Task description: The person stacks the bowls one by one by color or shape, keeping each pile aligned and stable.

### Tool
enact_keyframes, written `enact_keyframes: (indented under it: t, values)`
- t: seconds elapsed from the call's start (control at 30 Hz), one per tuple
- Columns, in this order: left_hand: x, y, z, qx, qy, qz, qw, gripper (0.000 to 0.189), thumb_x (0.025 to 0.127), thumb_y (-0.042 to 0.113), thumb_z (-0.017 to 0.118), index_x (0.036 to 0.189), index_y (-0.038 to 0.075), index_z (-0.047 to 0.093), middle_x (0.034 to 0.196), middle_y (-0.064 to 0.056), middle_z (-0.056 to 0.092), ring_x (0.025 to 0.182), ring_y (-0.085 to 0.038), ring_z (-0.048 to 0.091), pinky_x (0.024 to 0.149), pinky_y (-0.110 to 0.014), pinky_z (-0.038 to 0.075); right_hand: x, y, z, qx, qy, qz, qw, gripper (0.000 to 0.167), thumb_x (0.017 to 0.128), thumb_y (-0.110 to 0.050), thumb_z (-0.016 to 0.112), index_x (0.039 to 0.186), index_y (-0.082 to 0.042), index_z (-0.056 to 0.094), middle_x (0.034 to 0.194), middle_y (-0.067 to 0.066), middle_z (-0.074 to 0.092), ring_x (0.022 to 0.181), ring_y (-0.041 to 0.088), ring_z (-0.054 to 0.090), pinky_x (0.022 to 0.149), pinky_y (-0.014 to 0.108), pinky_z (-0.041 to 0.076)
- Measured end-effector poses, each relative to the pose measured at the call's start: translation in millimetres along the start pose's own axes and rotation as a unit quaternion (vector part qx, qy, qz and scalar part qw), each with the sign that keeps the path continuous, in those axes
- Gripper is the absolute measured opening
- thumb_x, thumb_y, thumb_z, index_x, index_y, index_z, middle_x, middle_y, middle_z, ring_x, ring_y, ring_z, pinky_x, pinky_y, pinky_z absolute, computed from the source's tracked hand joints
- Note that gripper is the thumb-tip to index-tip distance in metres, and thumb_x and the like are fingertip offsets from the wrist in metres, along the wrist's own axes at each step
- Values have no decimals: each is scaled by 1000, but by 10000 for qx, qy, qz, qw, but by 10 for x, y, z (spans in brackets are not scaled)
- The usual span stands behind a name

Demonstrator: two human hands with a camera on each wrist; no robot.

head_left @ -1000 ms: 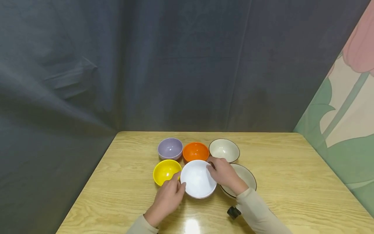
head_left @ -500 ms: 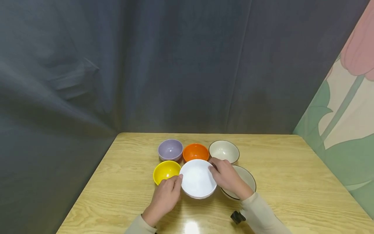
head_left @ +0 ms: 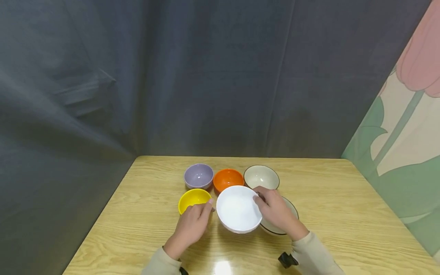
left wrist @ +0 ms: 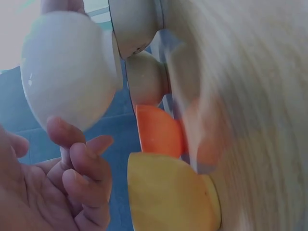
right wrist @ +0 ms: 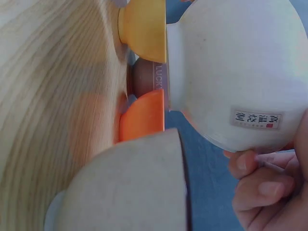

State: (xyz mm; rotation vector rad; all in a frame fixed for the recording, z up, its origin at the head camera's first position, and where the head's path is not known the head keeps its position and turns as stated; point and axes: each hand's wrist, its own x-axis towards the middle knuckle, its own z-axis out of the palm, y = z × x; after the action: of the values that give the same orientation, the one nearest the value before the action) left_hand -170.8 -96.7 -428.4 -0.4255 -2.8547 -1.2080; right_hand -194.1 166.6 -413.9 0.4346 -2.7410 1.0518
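Observation:
A white bowl is held up over the table, its foot about level with the other bowls' rims in the wrist views. My right hand pinches it by the right rim, thumb on the inside and fingers beneath. A small printed label shows on its outer wall. My left hand is just off the bowl's left side, a narrow gap between thumb and rim, with fingers loosely bent and holding nothing. That hand partly covers a yellow bowl. Under the right hand stands a dark-rimmed cream bowl.
Along the back stand a purple bowl, an orange bowl and another dark-rimmed cream bowl. All sit on a wooden table. A dark grey curtain hangs behind it, and a flower-painted wall is at the right.
My left hand gripped the white bowl's left rim half a second ago and has let go. The right hand has moved slightly right with the bowl. The other bowls have stayed put.

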Motion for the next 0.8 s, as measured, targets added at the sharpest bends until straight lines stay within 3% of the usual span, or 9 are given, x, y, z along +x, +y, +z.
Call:
enact_keyframes:
  t: [0.07, 0.2, 0.27, 0.4, 0.5, 0.63, 0.8]
  values:
    - [8, 1, -18, -104, -93, -55, 9999, 72, 108, 52, 20, 111, 2, 72, 44, 5, 52, 45, -13, 52, 64, -32, 47, -22, 7, -29, 17, 14, 47, 10000, 18, 96, -5, 57, 108, -3, 71, 84, 2, 69, 69, 9, 55, 63, 26, 48]
    - [16, 16, -20, -131, -116, -46, 9998, 71, 109, 50, 20, 113, 1, 72, 43, 7, 51, 47, -12, 54, 70, -34, 49, -68, 34, -93, 45, 68, 158, 9998, 19, 97, -5, 56, 110, -2, 71, 89, 5, 70, 73, 11, 57, 66, 28, 50]
    - [17, 23, -2, -62, -158, -11, 9999, 71, 108, 51, 21, 113, 3, 72, 47, 6, 54, 57, -14, 59, 76, -38, 50, -85, 52, -115, 29, 127, 159, 9998, 19, 97, -4, 56, 109, -2, 71, 89, 5, 71, 74, 11, 58, 67, 28, 51]
    - [16, 41, 51, 70, -194, 127, 9997, 69, 108, 52, 22, 111, 5, 72, 70, 1, 66, 86, -20, 64, 89, -47, 49, -108, 88, -144, 35, 182, 128, 9997, 19, 97, -4, 56, 108, -1, 71, 84, 4, 69, 71, 12, 55, 65, 27, 49]
    - [33, 59, 82, 79, -274, 176, 9994, 65, 108, 52, 23, 92, 9, 69, 73, 0, 60, 75, -18, 59, 74, -40, 50, -115, 104, -162, 65, 190, 179, 9996, 20, 97, -5, 55, 109, 0, 70, 83, 4, 68, 71, 13, 55, 64, 27, 49]
    - [69, 82, 102, 98, -383, 143, 9991, 61, 106, 58, 21, 73, 16, 50, 61, 3, 44, 54, -13, 40, 55, -29, 37, -117, 116, -189, 18, 287, 250, 9993, 20, 97, -6, 55, 109, 0, 70, 85, 5, 69, 72, 13, 56, 64, 27, 50]
    - [78, 105, 93, 28, -462, 78, 9989, 63, 105, 60, 20, 74, 15, 51, 61, 3, 47, 54, -13, 42, 54, -29, 36, -116, 142, -212, 16, 356, 239, 9991, 18, 97, -5, 56, 107, 0, 71, 84, 6, 69, 72, 13, 57, 64, 28, 49]
